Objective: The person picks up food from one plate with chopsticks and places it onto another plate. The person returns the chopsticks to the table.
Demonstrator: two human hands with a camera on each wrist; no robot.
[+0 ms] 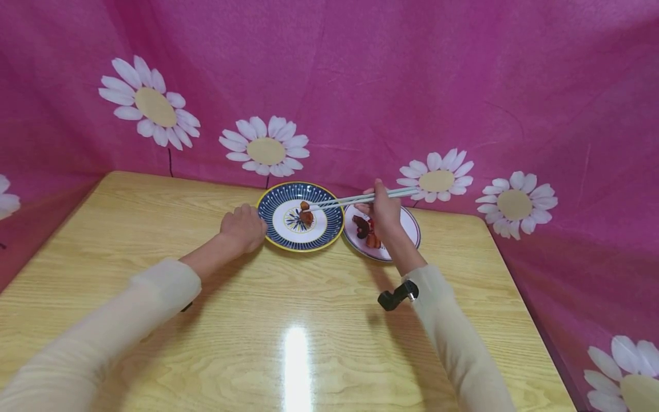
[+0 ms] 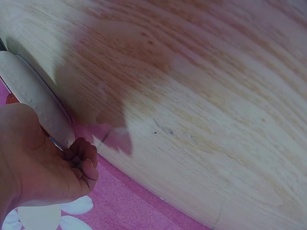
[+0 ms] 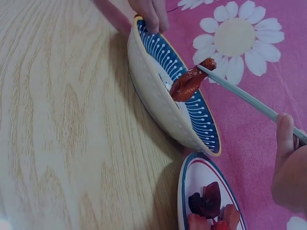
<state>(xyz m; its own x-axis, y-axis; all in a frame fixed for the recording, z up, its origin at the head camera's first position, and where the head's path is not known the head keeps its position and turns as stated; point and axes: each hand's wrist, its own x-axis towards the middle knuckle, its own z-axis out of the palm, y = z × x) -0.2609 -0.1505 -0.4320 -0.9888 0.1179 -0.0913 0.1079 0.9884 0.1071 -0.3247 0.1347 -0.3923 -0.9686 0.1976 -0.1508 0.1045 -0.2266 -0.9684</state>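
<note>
My left hand [image 1: 243, 229] grips the left rim of a blue-patterned plate [image 1: 273, 232] with a yellow edge; its fingers [image 3: 152, 19] lap over that rim in the right wrist view. My right hand [image 1: 386, 214] holds pale green chopsticks [image 1: 350, 200], which reach leftward across the plate. At their tips is a glossy reddish-brown, drumstick-shaped piece of food [image 3: 189, 85], over the plate's white centre. To the right, partly below my right hand, a smaller white plate [image 1: 411, 229] with a dark rim line bears several dark and red food pieces [image 3: 211, 199].
Both plates stand near the far edge of a light wooden table [image 1: 231, 332]. Close behind it hangs a magenta cloth [image 1: 350, 86] printed with white daisies. A black wrist device [image 1: 399, 294] is strapped at the right sleeve.
</note>
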